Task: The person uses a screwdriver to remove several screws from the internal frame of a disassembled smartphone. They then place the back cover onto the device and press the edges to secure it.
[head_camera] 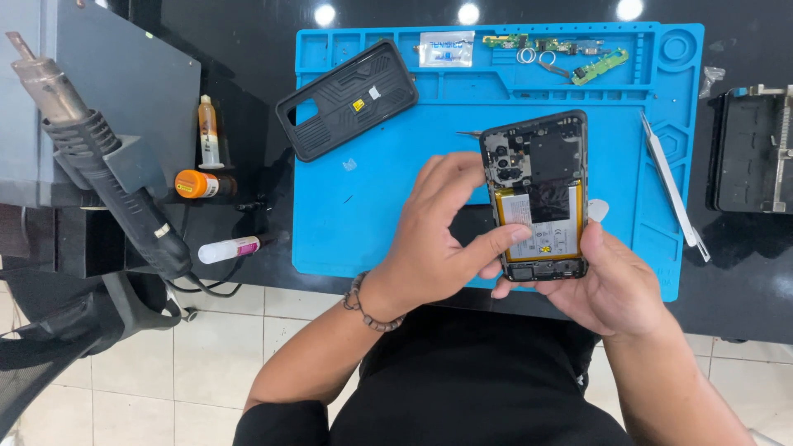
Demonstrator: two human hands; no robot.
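An opened smartphone (pixel 541 177) with its back cover off shows its battery and black shielding. It is held upright above a blue work mat (pixel 388 182). My right hand (pixel 611 289) cradles the phone's lower end from below and from the right. My left hand (pixel 438 239) grips the phone's left edge, thumb pressed on the battery label and fingers curled beside the camera area. A thin tool tip sticks out to the left of the phone near my left fingers.
A black phone case (pixel 347 97) lies at the mat's upper left. Small green circuit boards (pixel 599 66), rings and a white packet (pixel 446 48) sit in the mat's top trays. Metal tweezers (pixel 673 190) rest on the right. A hot-air gun (pixel 99 157), bottles and a black holder (pixel 756 153) flank the mat.
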